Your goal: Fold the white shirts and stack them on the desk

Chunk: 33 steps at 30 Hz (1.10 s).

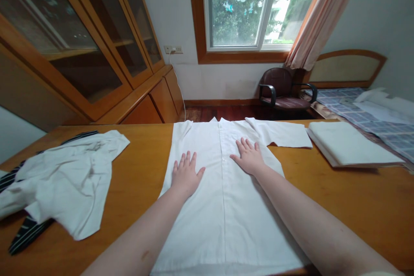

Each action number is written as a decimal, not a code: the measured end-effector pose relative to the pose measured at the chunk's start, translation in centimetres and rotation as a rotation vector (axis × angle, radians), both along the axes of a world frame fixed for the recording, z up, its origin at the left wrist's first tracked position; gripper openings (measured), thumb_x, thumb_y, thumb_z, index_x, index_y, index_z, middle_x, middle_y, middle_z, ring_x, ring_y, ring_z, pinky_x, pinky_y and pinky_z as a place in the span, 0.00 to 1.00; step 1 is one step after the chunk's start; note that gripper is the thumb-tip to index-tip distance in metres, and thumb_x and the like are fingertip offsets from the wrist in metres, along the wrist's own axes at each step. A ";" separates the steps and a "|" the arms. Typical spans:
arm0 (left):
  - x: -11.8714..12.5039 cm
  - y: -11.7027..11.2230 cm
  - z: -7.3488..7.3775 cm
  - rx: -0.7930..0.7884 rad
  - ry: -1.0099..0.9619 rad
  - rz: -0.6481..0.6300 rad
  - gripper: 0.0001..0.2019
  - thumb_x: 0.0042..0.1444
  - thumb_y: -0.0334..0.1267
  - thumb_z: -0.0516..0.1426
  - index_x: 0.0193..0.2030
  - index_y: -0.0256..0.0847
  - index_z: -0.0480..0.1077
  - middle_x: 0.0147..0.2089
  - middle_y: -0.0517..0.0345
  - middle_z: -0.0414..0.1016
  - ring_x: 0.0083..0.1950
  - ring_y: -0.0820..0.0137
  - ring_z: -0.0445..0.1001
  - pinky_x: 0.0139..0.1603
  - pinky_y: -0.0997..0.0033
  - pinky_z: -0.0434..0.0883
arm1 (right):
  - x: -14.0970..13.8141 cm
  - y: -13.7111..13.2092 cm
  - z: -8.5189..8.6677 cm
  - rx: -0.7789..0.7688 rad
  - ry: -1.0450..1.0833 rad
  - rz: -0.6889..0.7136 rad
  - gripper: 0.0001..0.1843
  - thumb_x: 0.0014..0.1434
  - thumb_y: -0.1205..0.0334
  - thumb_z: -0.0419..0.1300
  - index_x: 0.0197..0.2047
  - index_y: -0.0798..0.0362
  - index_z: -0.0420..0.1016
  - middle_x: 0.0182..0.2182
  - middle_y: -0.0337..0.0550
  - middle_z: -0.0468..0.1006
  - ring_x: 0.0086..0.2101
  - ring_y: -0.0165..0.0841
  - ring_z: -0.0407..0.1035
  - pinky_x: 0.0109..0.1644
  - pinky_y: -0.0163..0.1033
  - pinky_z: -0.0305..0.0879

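A white short-sleeved button-up shirt [207, 224] lies spread flat, front side up, on the wooden table. Its collar points to the far edge, and the sleeve on the right stretches out sideways. On the left no sleeve shows extended. My left hand [186, 175] rests flat on the left half of the shirt, fingers apart. My right hand [248, 157] lies flat on the right chest, just beside the button line, with its fingers spread. Neither hand grips the cloth.
Left on the table [142, 172] sits a loose pile of white clothing [74, 177] with a black striped garment [30, 233] under it. A folded white stack [352, 144] lies at right. Beyond are a chair [281, 88], a bed [352, 105] and a glass-doored cabinet [106, 67].
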State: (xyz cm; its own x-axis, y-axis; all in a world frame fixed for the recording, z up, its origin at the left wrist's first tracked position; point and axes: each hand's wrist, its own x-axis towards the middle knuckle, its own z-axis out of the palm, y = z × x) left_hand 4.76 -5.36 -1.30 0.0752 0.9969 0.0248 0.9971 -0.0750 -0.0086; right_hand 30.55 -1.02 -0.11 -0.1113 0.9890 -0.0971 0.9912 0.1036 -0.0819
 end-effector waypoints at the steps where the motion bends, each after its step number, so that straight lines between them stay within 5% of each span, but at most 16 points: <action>1: 0.0 -0.1 0.0 0.004 0.001 0.000 0.34 0.60 0.55 0.41 0.69 0.38 0.48 0.71 0.46 0.45 0.70 0.56 0.44 0.65 0.48 0.47 | -0.1 -0.1 0.0 0.002 0.003 -0.004 0.43 0.60 0.34 0.36 0.70 0.53 0.42 0.68 0.49 0.40 0.66 0.43 0.33 0.64 0.55 0.23; 23: 0.5 -3.3 0.5 -0.099 0.016 0.069 0.34 0.60 0.54 0.41 0.69 0.38 0.46 0.71 0.47 0.43 0.70 0.54 0.43 0.65 0.44 0.47 | -0.7 -3.0 -0.6 0.026 0.014 -0.057 0.42 0.60 0.36 0.35 0.70 0.53 0.42 0.68 0.50 0.40 0.66 0.43 0.34 0.64 0.57 0.23; 28: 1.5 -2.7 3.5 -0.175 0.091 0.059 0.29 0.58 0.51 0.46 0.63 0.38 0.58 0.65 0.38 0.57 0.63 0.48 0.58 0.52 0.45 0.63 | -0.9 -3.4 -0.5 -0.009 -0.002 -0.029 0.43 0.60 0.36 0.36 0.70 0.56 0.41 0.68 0.51 0.38 0.66 0.44 0.32 0.64 0.58 0.23; 33: 2.4 2.5 6.8 -0.277 0.051 0.109 0.22 0.57 0.49 0.47 0.50 0.36 0.69 0.48 0.40 0.73 0.47 0.55 0.73 0.45 0.56 0.68 | -0.9 -3.6 -0.4 -0.044 -0.016 -0.009 0.44 0.60 0.36 0.37 0.70 0.57 0.40 0.68 0.53 0.38 0.66 0.46 0.31 0.64 0.59 0.22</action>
State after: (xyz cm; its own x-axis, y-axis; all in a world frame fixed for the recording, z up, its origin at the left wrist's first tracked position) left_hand 7.14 -2.91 5.45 -0.0384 0.9673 -0.2506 0.9983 0.0259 -0.0529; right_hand 29.67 -4.58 -0.50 -0.1002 0.9848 -0.1422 0.9934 0.0909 -0.0700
